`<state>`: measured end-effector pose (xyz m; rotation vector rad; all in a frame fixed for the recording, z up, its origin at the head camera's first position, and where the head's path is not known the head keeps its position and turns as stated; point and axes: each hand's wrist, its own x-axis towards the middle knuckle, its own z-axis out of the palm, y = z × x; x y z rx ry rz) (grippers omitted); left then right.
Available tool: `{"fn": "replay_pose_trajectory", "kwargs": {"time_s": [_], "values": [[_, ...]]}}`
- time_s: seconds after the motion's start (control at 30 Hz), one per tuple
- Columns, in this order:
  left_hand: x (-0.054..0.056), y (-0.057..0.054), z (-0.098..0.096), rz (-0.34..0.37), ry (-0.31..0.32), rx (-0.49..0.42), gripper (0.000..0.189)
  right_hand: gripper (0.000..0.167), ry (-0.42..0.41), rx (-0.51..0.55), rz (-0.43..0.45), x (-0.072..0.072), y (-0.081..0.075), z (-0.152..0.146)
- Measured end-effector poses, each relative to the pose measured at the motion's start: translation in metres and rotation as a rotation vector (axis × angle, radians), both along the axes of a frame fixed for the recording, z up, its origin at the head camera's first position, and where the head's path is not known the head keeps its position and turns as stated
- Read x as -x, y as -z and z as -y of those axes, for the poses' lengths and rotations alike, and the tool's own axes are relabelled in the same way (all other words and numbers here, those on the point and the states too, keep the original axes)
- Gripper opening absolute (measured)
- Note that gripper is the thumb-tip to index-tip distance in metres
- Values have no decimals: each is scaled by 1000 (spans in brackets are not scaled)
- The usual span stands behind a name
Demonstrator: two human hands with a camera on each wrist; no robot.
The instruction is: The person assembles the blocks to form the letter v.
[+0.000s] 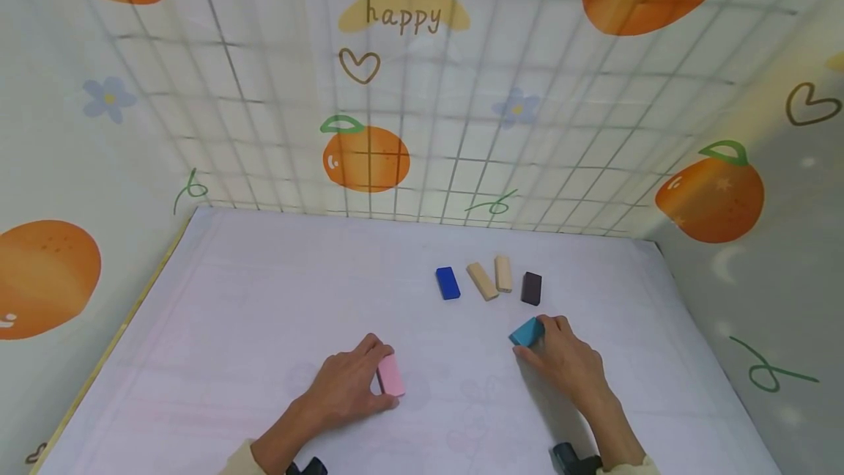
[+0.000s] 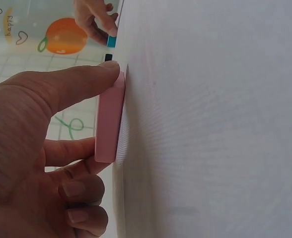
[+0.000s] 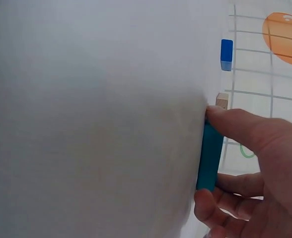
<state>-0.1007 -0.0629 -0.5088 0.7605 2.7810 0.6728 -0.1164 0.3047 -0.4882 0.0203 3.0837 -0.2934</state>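
Observation:
My left hand (image 1: 346,383) holds a pink block (image 1: 391,375) by its two ends, thumb at the near end and fingers at the far one. In the left wrist view the pink block (image 2: 109,121) is low over the white tabletop, the thumb on its upper end. On the right, my right hand (image 1: 567,359) pinches a teal block (image 1: 527,332) between thumb and fingers. The right wrist view has the teal block (image 3: 210,157) right at the tabletop, with the thumb on one end and fingertips at the other.
Beyond the hands lie a blue block (image 1: 448,283), a slanted wooden block (image 1: 483,281), an upright-looking second wooden block (image 1: 503,274) and a dark brown block (image 1: 531,289). The white table (image 1: 264,277) meets a printed curtain (image 1: 277,116) at its back edge.

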Motion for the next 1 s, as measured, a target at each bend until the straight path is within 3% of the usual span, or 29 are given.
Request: {"fn": "replay_pose_trajectory", "kwargs": {"time_s": [0.63,1.0], "values": [[0,-1,0,2,-6,-16,71,79,37,3,51,3,-2,1],[-2,-1,0,-12,-12,-29,69,75,22,8,27,1,-2,1]]}}
